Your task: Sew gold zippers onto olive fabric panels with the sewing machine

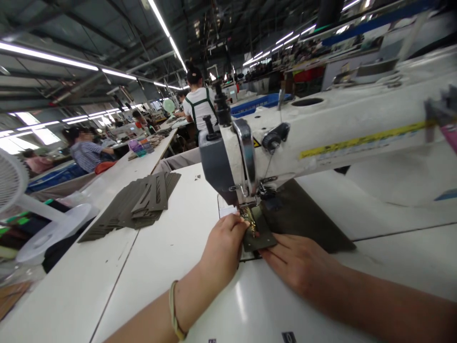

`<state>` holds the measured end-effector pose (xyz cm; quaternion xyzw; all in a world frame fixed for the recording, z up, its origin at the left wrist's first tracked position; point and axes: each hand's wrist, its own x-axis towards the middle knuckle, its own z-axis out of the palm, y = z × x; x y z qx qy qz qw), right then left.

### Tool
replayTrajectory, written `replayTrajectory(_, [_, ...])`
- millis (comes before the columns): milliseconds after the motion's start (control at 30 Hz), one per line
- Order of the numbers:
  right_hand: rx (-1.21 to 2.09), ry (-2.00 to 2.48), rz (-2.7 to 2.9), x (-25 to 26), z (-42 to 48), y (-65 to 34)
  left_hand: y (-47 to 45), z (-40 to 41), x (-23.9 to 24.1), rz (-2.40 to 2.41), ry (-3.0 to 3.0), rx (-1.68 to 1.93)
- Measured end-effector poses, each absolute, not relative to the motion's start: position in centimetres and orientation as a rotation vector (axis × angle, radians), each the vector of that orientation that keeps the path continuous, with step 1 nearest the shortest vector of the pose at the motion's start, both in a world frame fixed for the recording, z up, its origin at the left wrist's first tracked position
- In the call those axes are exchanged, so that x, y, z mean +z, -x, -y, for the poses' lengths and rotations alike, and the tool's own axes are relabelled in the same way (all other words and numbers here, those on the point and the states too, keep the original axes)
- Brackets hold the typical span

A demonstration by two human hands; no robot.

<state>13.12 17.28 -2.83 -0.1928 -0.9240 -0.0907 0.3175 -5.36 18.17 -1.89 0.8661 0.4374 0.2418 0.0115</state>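
A white sewing machine (pixel 246 162) stands over the table, its presser foot close above a dark grey-green panel (pixel 262 238). Thumb and bent fingers of my left hand (pixel 226 238) are pinched at the panel's left side, right by the foot. What lies between them is hidden. A shiny gold-coloured strip (pixel 253 224) shows beside those fingertips; its kind is unclear. My right hand (pixel 296 259) grips the panel's near right edge, fingers partly beneath it. Under the machine arm, a larger dark sheet (pixel 307 219) lies flat behind my right hand.
Fanned dark cut pieces (pixel 143 205), some with slots, lie on the white table (pixel 171 267) at left. A white fan (pixel 53 219) stands beyond its left edge. A yellow tape measure (pixel 357 140) runs along the machine arm. Co-workers (pixel 202 107) are farther back, near a blue crate (pixel 257 104).
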Motion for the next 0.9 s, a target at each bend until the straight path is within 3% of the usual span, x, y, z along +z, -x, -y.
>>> replayTrajectory(467, [-0.203, 0.537, 2.355, -2.9, -17.1, -13.0, 5.0, -17.4, -1.8, -1.481, -2.599, 0.718])
replayTrajectory(767, [-0.172, 1.008, 2.386, -1.4, -19.5, -11.6, 4.9, -16.9, -1.0, -1.520, -2.540, 0.764])
replayTrajectory(900, [-0.195, 0.914, 2.519, -0.8, -20.7, -11.5, 5.0, -16.9, -1.2, -1.492, -2.504, 0.776])
